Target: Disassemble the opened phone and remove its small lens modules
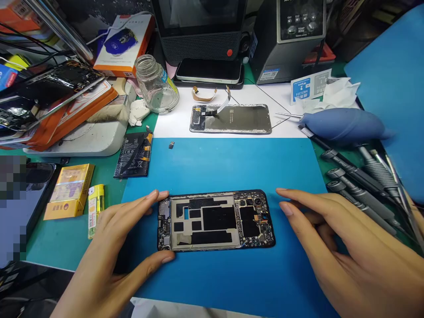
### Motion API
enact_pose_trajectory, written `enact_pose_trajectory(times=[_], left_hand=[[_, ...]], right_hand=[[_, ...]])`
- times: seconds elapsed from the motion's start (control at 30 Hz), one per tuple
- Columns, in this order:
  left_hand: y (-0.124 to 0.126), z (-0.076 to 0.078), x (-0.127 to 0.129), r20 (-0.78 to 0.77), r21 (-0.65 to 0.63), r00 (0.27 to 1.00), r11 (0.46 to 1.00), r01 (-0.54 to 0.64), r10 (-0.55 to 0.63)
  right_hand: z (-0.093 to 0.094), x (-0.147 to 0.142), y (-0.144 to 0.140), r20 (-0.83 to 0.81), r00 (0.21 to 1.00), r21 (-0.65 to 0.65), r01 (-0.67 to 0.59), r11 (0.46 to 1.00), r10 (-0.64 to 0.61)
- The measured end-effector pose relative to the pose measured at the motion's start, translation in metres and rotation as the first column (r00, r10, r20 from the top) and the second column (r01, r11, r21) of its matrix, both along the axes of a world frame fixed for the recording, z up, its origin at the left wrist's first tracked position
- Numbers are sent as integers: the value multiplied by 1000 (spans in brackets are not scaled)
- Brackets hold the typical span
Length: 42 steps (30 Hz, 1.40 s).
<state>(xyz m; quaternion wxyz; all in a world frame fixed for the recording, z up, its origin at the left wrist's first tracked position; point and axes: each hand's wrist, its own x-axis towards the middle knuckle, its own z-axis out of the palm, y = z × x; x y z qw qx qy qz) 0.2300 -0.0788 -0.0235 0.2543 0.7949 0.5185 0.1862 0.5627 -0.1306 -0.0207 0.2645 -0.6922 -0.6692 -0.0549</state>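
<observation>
Opened phone frame [216,220] flat on the blue mat [232,168] near the table's front edge. Left hand [109,247] pinching its left end, steadying probably; right hand [344,247] open, just beside.

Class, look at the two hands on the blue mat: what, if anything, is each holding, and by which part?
The left hand grips the opened phone frame by its left short end, fingertip and thumb at its corners. The right hand holds nothing, fingertips beside the right end.
</observation>
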Motion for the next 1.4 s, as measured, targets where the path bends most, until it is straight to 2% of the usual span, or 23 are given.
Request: enact_pose_trajectory(times=[0.13, 0.3, 0.5, 0.73, 0.97, 1.17, 1.4], left_hand=[[-1, -1, 2, 16, 11, 1000, 1000, -19, 19], [5, -2, -2, -31, 30, 998, 998, 62, -61], [9, 1, -2, -59, 52, 993, 993, 101, -98], [10, -6, -2, -27, 65, 995, 994, 93, -91], [10, -10, -2, -30, 78, 996, 993, 89, -87], [13, -7, 2, -32, 117, 992, 985, 123, -120], [12, -7, 2, -32, 136, 992, 983, 122, -118]], right_hand=[[0, -1, -2, 18, 1000, 7, 13, 1000, -13], [3, -5, -2, 91, 996, 48, -14, 999, 10], [20, -4, 8, 264, 941, -12, -218, 976, 213], [41, -1, 22, 411, 851, -109, -311, 944, 328], [49, -2, 26, 473, 797, -160, -341, 926, 375], [56, 2, 35, 453, 728, -286, -428, 857, 515], [60, 6, 42, 395, 714, -327, -479, 815, 578]])
